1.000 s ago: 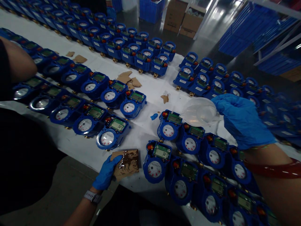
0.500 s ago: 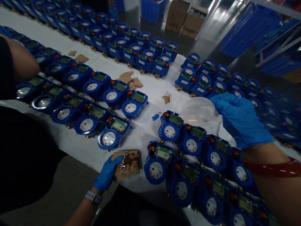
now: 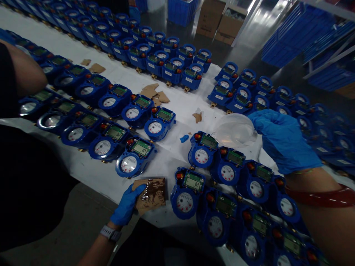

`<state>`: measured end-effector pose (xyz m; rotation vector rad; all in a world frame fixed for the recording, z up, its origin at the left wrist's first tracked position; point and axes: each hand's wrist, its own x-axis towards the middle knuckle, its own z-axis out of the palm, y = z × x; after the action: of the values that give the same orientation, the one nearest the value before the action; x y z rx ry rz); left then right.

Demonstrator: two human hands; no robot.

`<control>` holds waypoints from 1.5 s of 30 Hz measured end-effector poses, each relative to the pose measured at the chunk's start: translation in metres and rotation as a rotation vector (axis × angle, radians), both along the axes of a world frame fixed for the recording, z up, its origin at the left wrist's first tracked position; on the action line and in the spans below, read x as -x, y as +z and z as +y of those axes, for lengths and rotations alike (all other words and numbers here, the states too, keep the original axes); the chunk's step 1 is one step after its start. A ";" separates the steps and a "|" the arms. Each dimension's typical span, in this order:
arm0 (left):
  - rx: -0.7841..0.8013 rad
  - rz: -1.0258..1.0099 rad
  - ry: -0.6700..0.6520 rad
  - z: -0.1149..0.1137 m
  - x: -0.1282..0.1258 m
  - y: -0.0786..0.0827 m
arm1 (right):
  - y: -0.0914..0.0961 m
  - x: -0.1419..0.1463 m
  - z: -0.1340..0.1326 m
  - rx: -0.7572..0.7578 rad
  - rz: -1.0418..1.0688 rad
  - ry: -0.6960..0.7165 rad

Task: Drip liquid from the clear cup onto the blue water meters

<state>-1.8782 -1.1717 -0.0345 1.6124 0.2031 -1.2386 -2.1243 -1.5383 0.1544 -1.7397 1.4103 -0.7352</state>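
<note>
My left hand (image 3: 124,207), in a blue glove, grips a square of brown cardboard (image 3: 154,195) with a dark, glossy wet-looking patch on top, held by the table's near edge. In my right hand (image 3: 285,142), also gloved in blue, is a clear plastic cup (image 3: 231,131), tipped on its side with its mouth towards the left. The cup's rim hangs over the display corner of a blue water meter (image 3: 202,149); I cannot tell whether anything flows out. Beside the cardboard stands another meter (image 3: 185,194), its green circuit board and lit display exposed.
Rows of blue water meters (image 3: 129,162) cover the white-topped table (image 3: 166,159) on both sides, with more rows (image 3: 169,70) behind. Torn cardboard scraps (image 3: 155,94) and a blue scrap (image 3: 184,138) lie between. Another person's arm (image 3: 26,70) reaches in at left. Boxes (image 3: 212,20) stand beyond.
The view has shifted a little, so the meters appear slightly further right and lower. Both hands keep their hold, and the cup stays tilted above the same meter.
</note>
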 end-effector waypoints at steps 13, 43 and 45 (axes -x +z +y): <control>-0.012 0.008 0.038 -0.005 0.001 0.005 | -0.003 0.004 -0.009 0.039 0.013 -0.012; -0.044 0.001 0.022 -0.007 0.001 0.007 | -0.007 0.007 -0.020 0.047 0.016 -0.048; -0.041 -0.004 0.016 -0.007 0.001 0.006 | -0.007 0.006 -0.019 0.051 0.008 -0.048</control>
<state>-1.8793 -1.1787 -0.0286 1.6456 0.2396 -1.2258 -2.1302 -1.5577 0.1477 -1.7555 1.4542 -0.7973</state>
